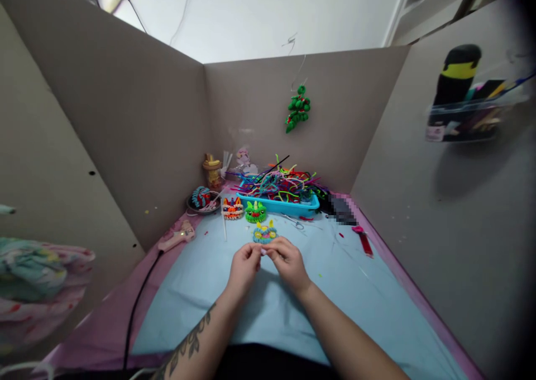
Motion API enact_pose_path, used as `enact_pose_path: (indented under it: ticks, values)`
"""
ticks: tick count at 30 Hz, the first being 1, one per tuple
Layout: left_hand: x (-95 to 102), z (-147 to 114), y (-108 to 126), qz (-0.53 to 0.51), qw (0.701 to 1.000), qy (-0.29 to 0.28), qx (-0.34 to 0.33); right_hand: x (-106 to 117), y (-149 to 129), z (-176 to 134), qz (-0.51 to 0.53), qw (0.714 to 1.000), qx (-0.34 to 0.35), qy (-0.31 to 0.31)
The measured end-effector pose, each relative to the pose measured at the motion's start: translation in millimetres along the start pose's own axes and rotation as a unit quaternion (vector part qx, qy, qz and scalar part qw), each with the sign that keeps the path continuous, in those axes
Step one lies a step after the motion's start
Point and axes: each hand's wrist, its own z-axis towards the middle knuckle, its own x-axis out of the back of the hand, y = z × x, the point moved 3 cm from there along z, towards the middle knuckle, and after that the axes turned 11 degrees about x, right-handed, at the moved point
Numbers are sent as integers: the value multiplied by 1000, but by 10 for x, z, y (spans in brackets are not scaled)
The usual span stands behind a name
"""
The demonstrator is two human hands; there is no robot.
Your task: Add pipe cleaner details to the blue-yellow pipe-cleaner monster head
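Over the light blue cloth, my left hand [245, 264] and my right hand [290, 261] meet at the fingertips. Both are closed in a pinch on a small pale pinkish-white piece [263, 251], mostly covered by the fingers; its kind is too small to make out. Just beyond them lies a blue and yellow fuzzy animal head [264, 234], made of what looks like pipe cleaners. Behind that sit a green one [255, 212] with a red mouth and an orange and white one [233, 208].
A blue tray [288, 204] heaped with colourful pipe cleaners stands at the back. To the left are a pink glue gun [179, 237] with a black cord and a dark bowl [196, 209]. Scissors [295, 222] lie before the tray. Grey panels [251, 100] enclose the table.
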Motion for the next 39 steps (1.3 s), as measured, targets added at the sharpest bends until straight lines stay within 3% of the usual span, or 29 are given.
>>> enact_pose_path:
  ticks: [3,6,10,13,20,27,35,39]
  values:
    - [66,-7,57,113,992,24,-57,-20,100,22,110,984,-135,-24]
    - [107,-61,142,186,968,64,-153,-74,217,-20,178,947,-264,-41]
    - [110,-121,182,239,936,75,-246,-174,250,-90,271,898,-333,-101]
    - [116,-123,156,242,930,79,-266,-198,218,-89,302,887,-337,-86]
    - [154,-138,118,258,919,99,-281,-190,237,-72,226,921,-310,-60]
    - [89,-99,71,233,946,70,-215,-177,241,-73,186,944,-272,-23]
    - [-21,-109,77,168,965,60,-193,-213,302,-106,186,944,-274,7]
    - [28,-77,87,157,969,60,-181,-248,329,-121,227,926,-302,19]
